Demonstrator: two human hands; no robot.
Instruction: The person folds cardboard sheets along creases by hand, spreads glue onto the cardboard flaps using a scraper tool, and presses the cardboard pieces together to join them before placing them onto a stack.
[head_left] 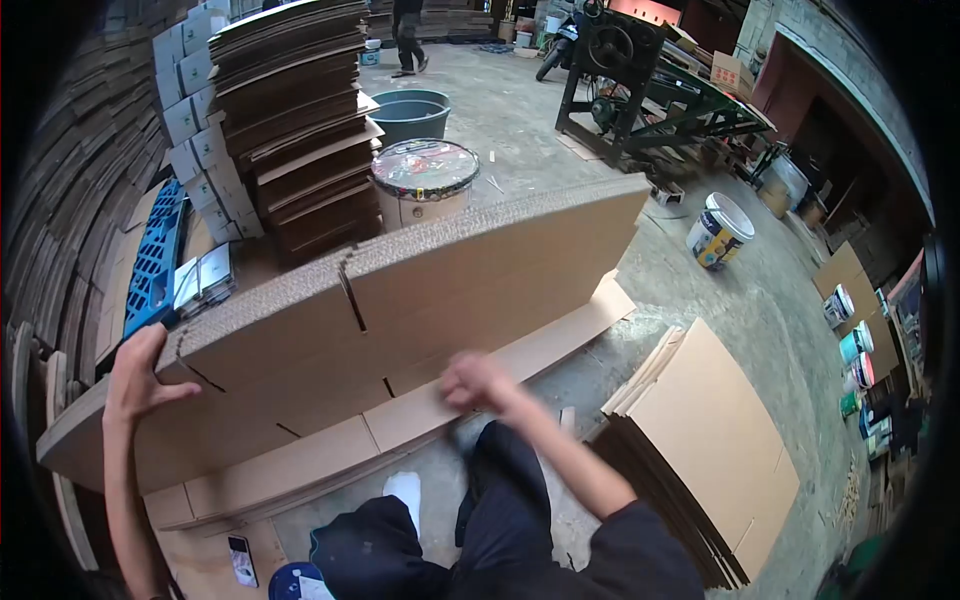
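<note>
A thick stack of cardboard sheets stands on its long side in front of me, with dark slots cut into its face. My left hand grips its top edge near the left end, thumb on the near face and the other fingers mostly hidden behind. My right hand, blurred by motion, is curled into a fist before the lower middle of the stack. Nothing shows in it, and whether it touches the cardboard I cannot tell. Flat cardboard strips lie along the foot of the stack.
More cardboard sheets are piled at right. A tall cardboard pile, a lidded drum and a grey tub stand beyond. A paint bucket, a machine, a phone and a walking person are also visible.
</note>
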